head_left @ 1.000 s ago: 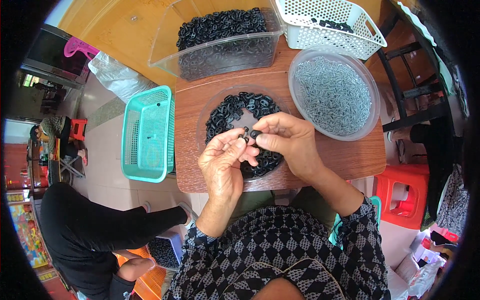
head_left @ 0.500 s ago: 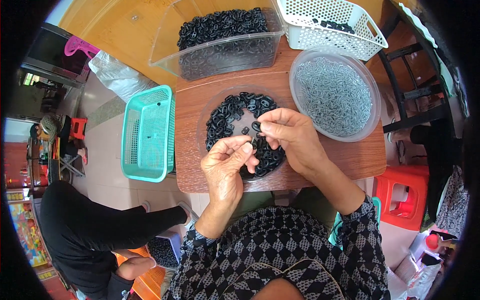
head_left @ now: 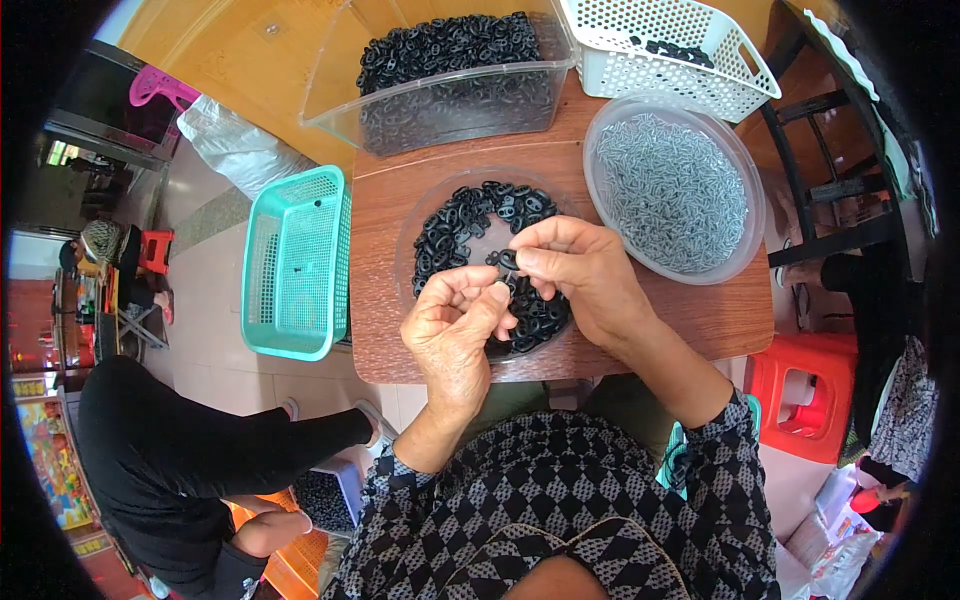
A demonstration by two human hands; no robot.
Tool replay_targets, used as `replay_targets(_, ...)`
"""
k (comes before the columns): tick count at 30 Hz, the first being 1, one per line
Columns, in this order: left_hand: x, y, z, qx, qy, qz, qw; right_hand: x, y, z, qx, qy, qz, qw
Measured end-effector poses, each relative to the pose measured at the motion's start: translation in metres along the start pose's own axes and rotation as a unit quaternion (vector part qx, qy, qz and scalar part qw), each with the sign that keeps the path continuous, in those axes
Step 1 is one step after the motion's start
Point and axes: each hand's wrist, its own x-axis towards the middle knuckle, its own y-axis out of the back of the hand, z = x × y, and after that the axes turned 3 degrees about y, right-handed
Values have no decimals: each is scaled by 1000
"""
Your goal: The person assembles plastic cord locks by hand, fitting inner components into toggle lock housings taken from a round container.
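Above a round clear tray [head_left: 402,245] both hands meet, fingertips almost touching. My right hand [head_left: 585,275] pinches a small black oval plastic part [head_left: 508,260] between thumb and forefinger. My left hand [head_left: 455,325] is closed in a pinch just below that part; what its fingertips hold is too small and too covered to name. Many similar black plastic parts [head_left: 440,240] lie in a ring in the tray, around a bare patch in the middle. Right of my right hand stands a round clear tub [head_left: 752,235] full of small silvery metal pieces [head_left: 670,190], pin-like or spring-like.
At the table's [head_left: 385,330] far side are a clear box [head_left: 450,125] of black parts and a white basket [head_left: 680,95] with some. A teal basket [head_left: 340,260] stands at the left edge. A person in black [head_left: 180,450] sits left; a red stool [head_left: 800,400] is right.
The black part in my right hand has come down and left, closer to my left fingertips. My left hand has hardly moved.
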Motion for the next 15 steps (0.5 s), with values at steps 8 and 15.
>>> replay_targets(8,2,-2,3,13,-1,10,1000,1,-2,-6,-26,16,-5,1000)
replay_targets(15,1,-1,2,28,-10,16,999,-1,-3,-4,-40,32,-6,999)
